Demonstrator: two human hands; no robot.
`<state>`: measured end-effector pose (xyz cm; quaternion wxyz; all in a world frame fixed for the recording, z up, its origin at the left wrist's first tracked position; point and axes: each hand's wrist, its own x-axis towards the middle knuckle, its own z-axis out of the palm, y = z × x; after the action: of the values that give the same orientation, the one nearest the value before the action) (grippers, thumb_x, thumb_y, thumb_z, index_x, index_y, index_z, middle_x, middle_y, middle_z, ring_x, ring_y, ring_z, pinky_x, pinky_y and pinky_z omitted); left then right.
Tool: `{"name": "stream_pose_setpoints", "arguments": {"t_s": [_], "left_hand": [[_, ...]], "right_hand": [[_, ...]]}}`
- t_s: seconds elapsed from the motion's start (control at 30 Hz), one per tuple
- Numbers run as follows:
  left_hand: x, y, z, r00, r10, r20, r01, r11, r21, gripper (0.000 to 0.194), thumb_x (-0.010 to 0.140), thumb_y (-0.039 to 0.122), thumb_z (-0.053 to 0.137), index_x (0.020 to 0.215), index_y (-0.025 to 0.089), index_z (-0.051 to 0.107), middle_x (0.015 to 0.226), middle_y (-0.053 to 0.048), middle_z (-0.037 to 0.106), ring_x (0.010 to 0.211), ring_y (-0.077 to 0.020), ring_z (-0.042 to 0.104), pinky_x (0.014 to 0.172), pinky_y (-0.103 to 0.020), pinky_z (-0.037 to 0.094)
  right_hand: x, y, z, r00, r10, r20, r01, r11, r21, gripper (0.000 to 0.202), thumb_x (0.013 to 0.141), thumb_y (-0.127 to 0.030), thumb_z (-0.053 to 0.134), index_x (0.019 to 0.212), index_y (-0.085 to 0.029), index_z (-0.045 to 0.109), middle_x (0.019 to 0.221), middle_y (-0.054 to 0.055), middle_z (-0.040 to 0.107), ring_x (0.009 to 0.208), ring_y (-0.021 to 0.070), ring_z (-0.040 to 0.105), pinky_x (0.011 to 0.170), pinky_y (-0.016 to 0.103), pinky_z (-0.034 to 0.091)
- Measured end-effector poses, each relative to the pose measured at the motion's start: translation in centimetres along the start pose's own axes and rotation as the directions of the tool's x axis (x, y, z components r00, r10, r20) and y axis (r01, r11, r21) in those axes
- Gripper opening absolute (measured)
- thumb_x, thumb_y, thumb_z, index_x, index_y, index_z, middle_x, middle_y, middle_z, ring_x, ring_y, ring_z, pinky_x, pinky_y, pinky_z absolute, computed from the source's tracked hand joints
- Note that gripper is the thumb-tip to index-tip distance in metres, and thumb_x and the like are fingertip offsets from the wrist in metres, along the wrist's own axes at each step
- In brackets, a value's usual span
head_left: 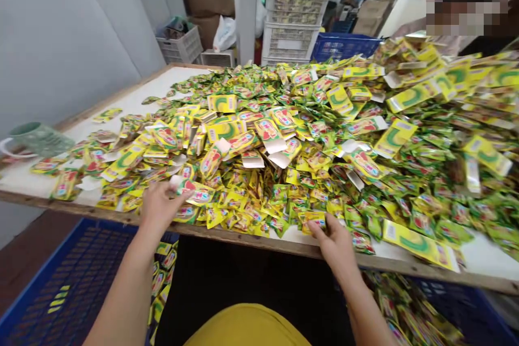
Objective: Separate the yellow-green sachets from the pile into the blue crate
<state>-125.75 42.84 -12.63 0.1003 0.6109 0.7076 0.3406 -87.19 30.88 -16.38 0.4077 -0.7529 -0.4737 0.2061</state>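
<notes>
My left hand (159,206) pinches the end of a small yellow-green cardboard box (198,193) with a fruit picture, near the table's front edge. My right hand (335,239) has thumb and fingers closed on a small yellow packet (311,220) at the edge. Between the two hands lie many loose shiny sachets (239,208), yellow and green. More flat boxes, several with white end flaps raised, lie heaped behind them, such as a box (270,135) in the middle. Another long box (419,244) rests to the right of my right hand.
A green mug (38,139) stands at the table's left end. Blue crates (77,281) sit below the wooden table edge (259,240), partly filled with packets. White crates (298,11) are stacked behind. A person (413,27) is at the far right.
</notes>
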Motion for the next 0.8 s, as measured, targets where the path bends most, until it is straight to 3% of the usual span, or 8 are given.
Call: {"name": "stream_pose_setpoints", "arguments": {"t_s": [0.07,0.13,0.2,0.3,0.47,0.6,0.73,0.8], "left_hand": [[-1.5,3.5,-0.3,0.985,0.147,-0.086,-0.160,0.974,-0.162,0.025,0.073,0.041,0.068,0.075,0.018,0.058,0.084,-0.004,0.060,0.083,-0.0219,0.058,0.076,-0.033,0.048],[-3.5,7.9,0.1,0.938,0.347,0.008,-0.319,0.872,-0.372,0.013,0.082,0.031,0.062,0.081,0.019,0.059,0.089,-0.003,0.061,0.084,-0.0191,0.059,0.077,-0.031,0.049],[-5.7,12.1,2.0,0.780,0.593,0.201,-0.403,0.722,-0.563,0.005,0.086,0.021,0.057,0.083,0.020,0.061,0.096,-0.005,0.061,0.092,-0.0182,0.059,0.085,-0.030,0.049],[-8.5,15.6,6.2,0.564,0.771,0.294,-0.396,0.566,-0.723,0.016,0.086,0.011,0.053,0.094,0.020,0.063,0.105,-0.007,0.055,0.099,-0.0168,0.056,0.090,-0.029,0.047],[-10.1,14.9,9.6,0.619,0.737,0.272,-0.325,0.556,-0.766,0.013,0.088,0.013,0.055,0.095,0.019,0.064,0.105,-0.008,0.054,0.104,-0.0183,0.055,0.092,-0.030,0.045],[-10.6,13.6,9.4,0.547,0.793,0.268,-0.341,0.503,-0.794,0.025,0.092,0.011,0.046,0.111,0.022,0.060,0.115,-0.008,0.056,0.112,-0.0178,0.053,0.098,-0.031,0.043],[-11.6,13.3,10.3,0.701,0.646,0.301,-0.144,0.541,-0.828,0.040,0.088,0.016,0.055,0.126,0.023,0.045,0.115,-0.008,0.059,0.100,-0.0159,0.058,0.091,-0.030,0.047],[-11.9,13.3,10.8,0.725,0.564,0.394,0.004,0.569,-0.822,0.052,0.084,0.021,0.063,0.131,0.023,0.041,0.111,-0.006,0.062,0.092,-0.0153,0.060,0.084,-0.028,0.048]], "right_hand": [[-0.2,-0.8,-0.3,0.999,0.025,-0.030,-0.019,0.981,0.195,0.028,0.075,-0.046,0.065,0.076,-0.019,0.056,0.069,0.001,0.061,0.063,0.0171,0.054,0.058,0.027,0.042],[-0.5,-2.5,-0.5,0.996,0.023,-0.092,0.017,0.910,0.415,0.026,0.077,-0.041,0.066,0.088,-0.019,0.059,0.080,0.003,0.064,0.072,0.0178,0.058,0.065,0.028,0.046],[-0.7,-4.8,-0.6,0.987,-0.018,-0.161,0.102,0.842,0.530,0.028,0.080,-0.037,0.065,0.101,-0.020,0.059,0.090,0.005,0.065,0.080,0.0188,0.060,0.072,0.030,0.049],[-1.0,-7.1,-0.3,0.955,-0.208,-0.211,0.282,0.855,0.434,0.026,0.084,-0.030,0.063,0.108,-0.022,0.059,0.102,0.006,0.064,0.093,0.0210,0.061,0.084,0.034,0.048],[-0.5,-6.2,-0.3,0.817,-0.548,-0.181,0.545,0.836,-0.067,0.017,0.088,-0.020,0.053,0.104,-0.020,0.059,0.097,0.007,0.062,0.093,0.0220,0.057,0.084,0.036,0.046],[-0.1,-7.2,-1.7,0.774,-0.610,0.169,0.631,0.722,-0.284,0.023,0.087,-0.011,0.047,0.104,-0.019,0.060,0.095,0.009,0.059,0.092,0.0232,0.053,0.083,0.038,0.045],[0.0,-9.4,-3.4,0.693,-0.514,0.505,0.708,0.617,-0.344,0.027,0.080,-0.002,0.047,0.091,-0.020,0.064,0.088,0.007,0.057,0.089,0.0226,0.051,0.082,0.036,0.045],[0.2,-9.6,-4.1,0.665,-0.493,0.561,0.718,0.630,-0.297,0.031,0.079,-0.001,0.045,0.095,-0.021,0.063,0.093,0.007,0.058,0.090,0.0213,0.053,0.079,0.033,0.046]]}}
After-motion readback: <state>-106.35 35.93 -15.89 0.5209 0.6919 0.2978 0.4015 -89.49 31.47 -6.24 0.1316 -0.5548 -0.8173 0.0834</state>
